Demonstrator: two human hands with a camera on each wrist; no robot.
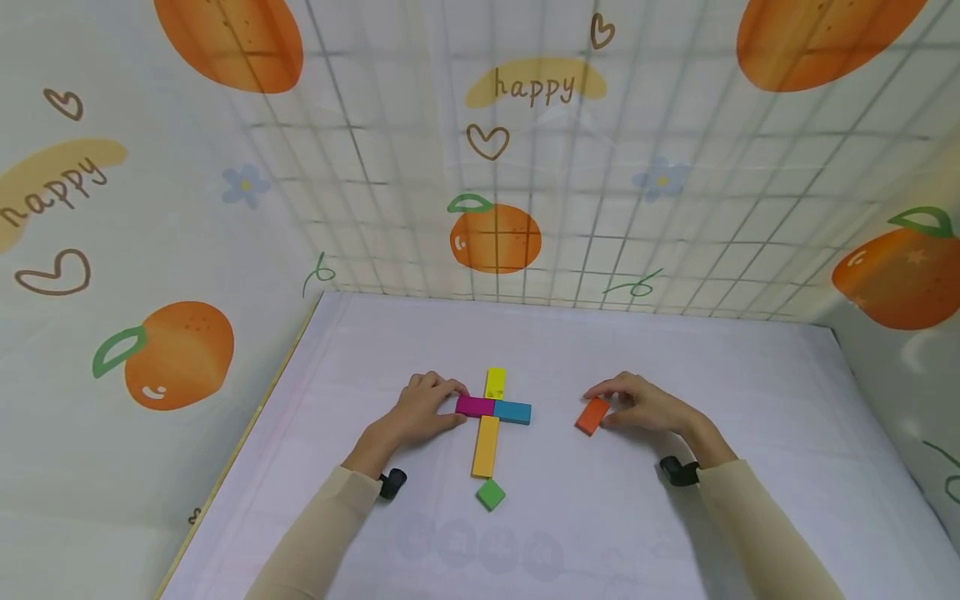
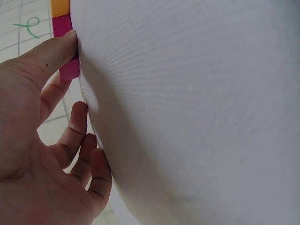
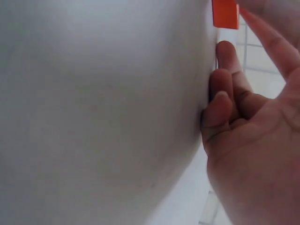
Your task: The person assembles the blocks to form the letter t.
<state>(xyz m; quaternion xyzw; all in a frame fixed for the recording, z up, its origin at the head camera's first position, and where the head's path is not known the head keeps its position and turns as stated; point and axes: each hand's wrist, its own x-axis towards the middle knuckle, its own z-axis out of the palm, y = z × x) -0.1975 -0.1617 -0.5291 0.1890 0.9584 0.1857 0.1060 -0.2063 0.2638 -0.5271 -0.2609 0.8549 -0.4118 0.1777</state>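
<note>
My left hand [image 1: 426,410] pinches the left end of a magenta block [image 1: 476,407] between thumb and index finger. In the left wrist view, the thumb presses the near side of that block [image 2: 69,69], other fingers resting lower down. End to end with it lies a blue block [image 1: 513,412]. Above their joint stands a yellow block [image 1: 495,382]; below is a longer orange-yellow block [image 1: 486,447], with a green square block [image 1: 491,495] set cornerwise under it. Off to the right, my right hand [image 1: 637,403] holds an orange-red block [image 1: 592,416], tilted on the table, by thumb and index finger.
A white-covered table [image 1: 600,533] carries all the blocks. Behind it rises a patterned cloth [image 1: 390,233] with oranges and grid lines, and more cloth hangs at the left and right sides. Each wrist wears a small black camera [image 1: 392,483].
</note>
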